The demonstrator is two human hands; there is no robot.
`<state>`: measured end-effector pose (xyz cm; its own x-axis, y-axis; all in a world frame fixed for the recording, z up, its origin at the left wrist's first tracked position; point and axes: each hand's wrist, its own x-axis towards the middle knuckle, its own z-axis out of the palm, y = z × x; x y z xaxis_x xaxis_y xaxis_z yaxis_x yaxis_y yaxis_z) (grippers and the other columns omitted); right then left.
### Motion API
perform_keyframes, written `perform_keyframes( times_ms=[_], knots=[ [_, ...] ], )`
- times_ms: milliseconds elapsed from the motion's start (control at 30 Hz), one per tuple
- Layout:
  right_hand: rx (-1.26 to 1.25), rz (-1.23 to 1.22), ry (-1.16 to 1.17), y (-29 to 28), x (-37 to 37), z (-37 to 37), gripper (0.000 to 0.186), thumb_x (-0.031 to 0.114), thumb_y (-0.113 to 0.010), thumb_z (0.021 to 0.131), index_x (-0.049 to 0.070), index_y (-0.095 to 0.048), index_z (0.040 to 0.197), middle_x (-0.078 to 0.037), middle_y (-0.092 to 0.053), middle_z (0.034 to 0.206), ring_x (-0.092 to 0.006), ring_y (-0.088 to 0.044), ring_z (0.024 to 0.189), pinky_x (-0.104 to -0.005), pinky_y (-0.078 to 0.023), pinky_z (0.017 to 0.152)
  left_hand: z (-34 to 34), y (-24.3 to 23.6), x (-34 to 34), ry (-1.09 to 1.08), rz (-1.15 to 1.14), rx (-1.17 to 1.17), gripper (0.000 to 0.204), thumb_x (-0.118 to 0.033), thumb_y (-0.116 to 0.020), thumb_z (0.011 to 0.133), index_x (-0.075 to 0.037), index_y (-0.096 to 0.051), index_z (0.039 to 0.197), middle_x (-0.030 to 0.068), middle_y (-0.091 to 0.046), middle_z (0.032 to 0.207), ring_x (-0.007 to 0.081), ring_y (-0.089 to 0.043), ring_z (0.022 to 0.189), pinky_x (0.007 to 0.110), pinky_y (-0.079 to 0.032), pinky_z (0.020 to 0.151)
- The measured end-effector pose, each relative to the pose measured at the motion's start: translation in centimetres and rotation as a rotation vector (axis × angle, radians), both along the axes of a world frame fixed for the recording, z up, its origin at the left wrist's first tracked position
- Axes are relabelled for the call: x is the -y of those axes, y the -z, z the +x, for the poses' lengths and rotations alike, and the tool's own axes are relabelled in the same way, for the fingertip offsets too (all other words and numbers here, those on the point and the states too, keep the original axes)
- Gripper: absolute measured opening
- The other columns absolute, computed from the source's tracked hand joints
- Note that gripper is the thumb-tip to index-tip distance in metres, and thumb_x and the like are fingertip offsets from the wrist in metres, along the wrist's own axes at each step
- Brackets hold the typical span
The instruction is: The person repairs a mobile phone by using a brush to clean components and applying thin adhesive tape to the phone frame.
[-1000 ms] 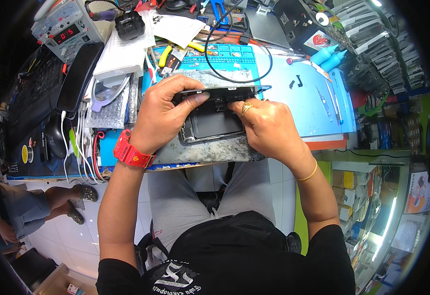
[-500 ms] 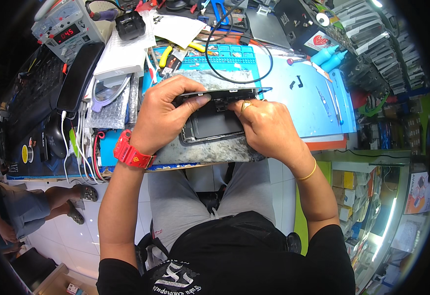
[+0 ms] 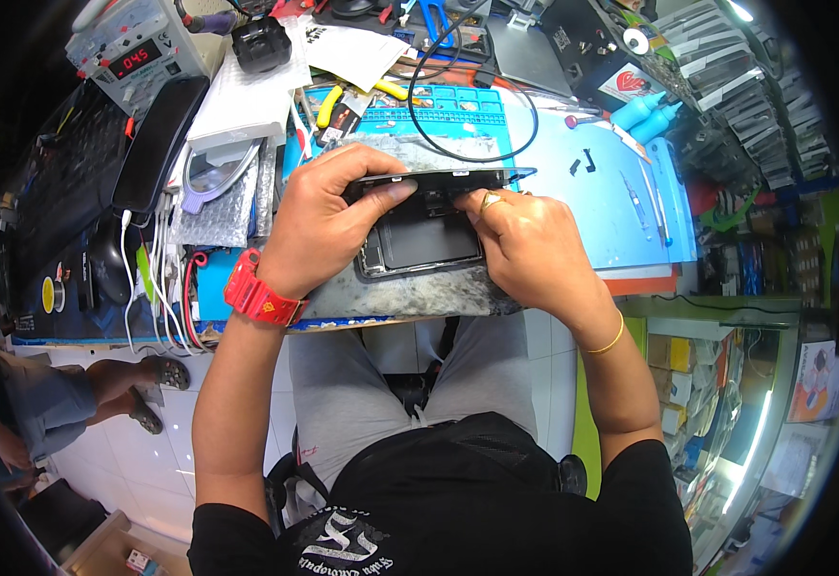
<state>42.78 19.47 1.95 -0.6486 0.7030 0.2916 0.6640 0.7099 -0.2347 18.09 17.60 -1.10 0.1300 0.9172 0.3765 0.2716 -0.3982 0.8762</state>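
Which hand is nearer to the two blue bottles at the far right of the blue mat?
The right hand is nearer: the blue bottles stand beyond it, to its right. The left hand is farther, across the open phone.

I count two bare hands at bench: left hand (image 3: 319, 230), right hand (image 3: 535, 250). One thin black phone screen panel (image 3: 448, 178) lifted between them, one open dark phone body (image 3: 424, 240) beneath. One red chunky wristwatch (image 3: 261, 298), one gold ring (image 3: 490, 201), one thin gold bangle (image 3: 607, 341). Two light-blue plastic bottles (image 3: 650, 113) at far right. One grey bench power supply with red digits (image 3: 136, 58). One looped black cable (image 3: 467, 96). One black computer mouse (image 3: 107, 269). One other person's sandalled foot (image 3: 155, 370) on floor.
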Motion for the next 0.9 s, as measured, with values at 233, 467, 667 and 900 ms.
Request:
perform_keyframes(
  times_ms=[233, 467, 667, 900],
  knots=[
    [0.055, -0.027, -0.007, -0.22, -0.02, 0.1, 0.025, 0.005, -0.062, 0.084, 0.007, -0.076, 0.104, -0.014, -0.071, 0.08, -0.0343, -0.071, 0.069, -0.0458, -0.055, 0.061, -0.01, 0.08, -0.05, -0.003, 0.001, -0.004, 0.012, -0.002, -0.075, 0.093, 0.002, -0.071, 0.103, 0.0053, -0.07, 0.096, 0.0121, -0.065, 0.091, 0.027, -0.051, 0.084],
    [-0.016, 0.049, -0.025, -0.1, 0.25, 0.15, 0.026, 0.005, -0.065, 0.081, 0.008, -0.077, 0.104, -0.01, -0.07, 0.079, -0.0323, -0.069, 0.066, -0.0436, -0.054, 0.058, 0.08, 0.13, -0.08, -0.016, 0.051, -0.018, 0.013, -0.002, -0.076, 0.092, 0.002, -0.071, 0.103, 0.0066, -0.071, 0.096, 0.0141, -0.066, 0.09, 0.028, -0.052, 0.083],
    [0.033, 0.052, -0.041, -0.23, 0.54, 0.08, 0.029, 0.004, -0.066, 0.079, 0.008, -0.077, 0.105, -0.01, -0.069, 0.078, -0.032, -0.069, 0.065, -0.043, -0.055, 0.058, 0.14, -0.2, 0.02, -0.015, 0.103, -0.048, 0.013, -0.001, -0.076, 0.091, 0.002, -0.072, 0.102, 0.0085, -0.072, 0.095, 0.0167, -0.067, 0.088, 0.029, -0.053, 0.081],
    [0.058, 0.034, -0.035, 0.32, 0.52, 0.14, 0.032, 0.004, -0.065, 0.079, 0.009, -0.078, 0.107, -0.012, -0.069, 0.078, -0.0328, -0.07, 0.066, -0.0434, -0.055, 0.06, 0.16, -0.34, 0.03, 0.002, 0.111, -0.041, 0.012, 0.0, -0.076, 0.09, 0.003, -0.072, 0.101, 0.0091, -0.073, 0.096, 0.0173, -0.068, 0.088, 0.03, -0.053, 0.081]
  ],
)
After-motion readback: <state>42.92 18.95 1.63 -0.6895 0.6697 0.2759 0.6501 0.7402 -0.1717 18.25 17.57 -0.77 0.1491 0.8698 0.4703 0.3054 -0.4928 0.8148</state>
